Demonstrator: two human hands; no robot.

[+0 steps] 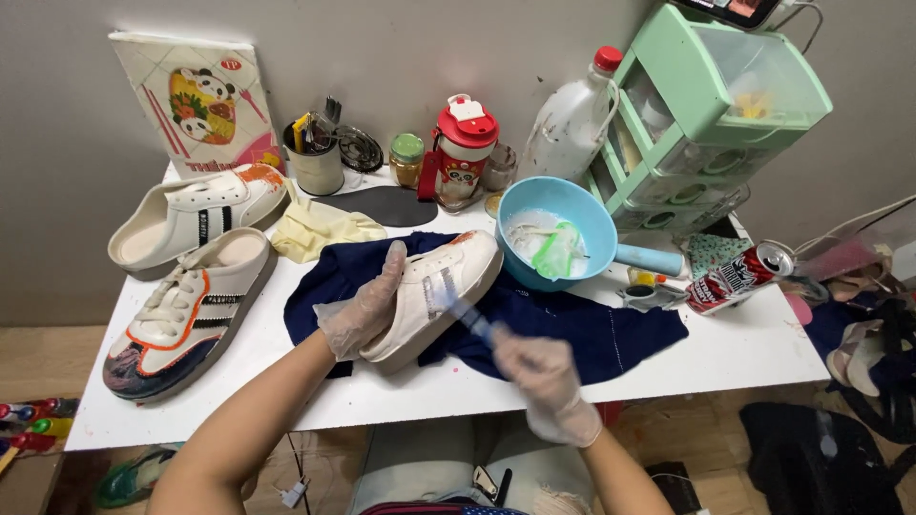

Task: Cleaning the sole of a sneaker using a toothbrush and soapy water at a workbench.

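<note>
A white shoe (pixel 441 291) is held on its side on a dark blue cloth (pixel 572 329) spread over a white table (pixel 725 358), with the gloved left hand (pixel 363 310) wrapped around the heel end and clamped on it. A blue-handled brush (pixel 468 319) is gripped in the closed, gloved right hand (pixel 544 372) just right of the shoe, its tip laid against the shoe's side; the brush is blurred, so its head cannot be made out. A light blue bowl (pixel 558 229) with white foamy liquid and a green item in it is seen just beyond the shoe's toe, its handle pointing away to the right. Well to the left of the shoe, two more shoes (pixel 191 277) are set side by side near the table edge, one above the other in the view, the nearer one marked with orange trim and dark stains. A yellow cloth (pixel 320 229) is bunched between those shoes and the held shoe. Behind the shoe, along the wall, a cup of tools (pixel 315 157), a small jar (pixel 406 159), a red-lidded bottle (pixel 463 153) and a white plastic jug (pixel 572 119) are lined up. A green drawer unit (pixel 711 114) is placed to the right of the bowl, and a red drinks can (pixel 739 277) is lying on its side below it.
</note>
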